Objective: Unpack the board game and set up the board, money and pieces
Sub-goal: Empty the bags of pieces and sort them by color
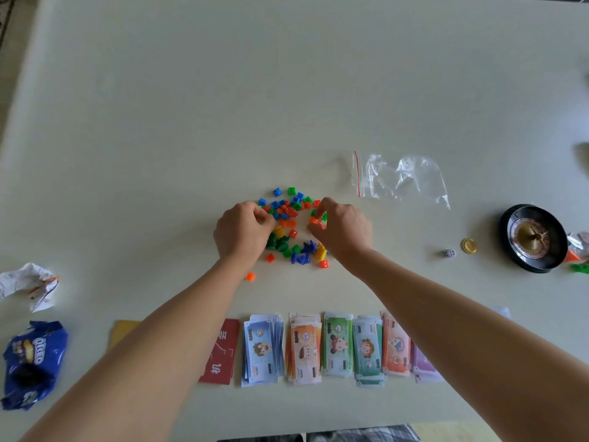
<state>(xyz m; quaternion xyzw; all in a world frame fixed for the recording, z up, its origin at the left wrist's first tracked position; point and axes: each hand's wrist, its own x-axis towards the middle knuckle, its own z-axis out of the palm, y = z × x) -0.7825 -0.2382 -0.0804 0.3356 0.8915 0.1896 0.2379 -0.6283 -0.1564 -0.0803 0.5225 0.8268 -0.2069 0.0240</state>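
Left hand (243, 232) and right hand (344, 229) meet mid-frame on the desk (287, 90), above the money (338, 346) row along the lower edge. Between them lies the pile (288, 215) of pieces, equally near both. The left curls its fingers into the pile's left side, its hold hidden, while the right pinches an orange piece (315, 220) at its right side.

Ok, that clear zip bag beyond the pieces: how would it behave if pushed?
The zip bag looks wrinkled and empty, so probably floppy and light. Its thin film would likely crumple or skid rather than push cleanly.
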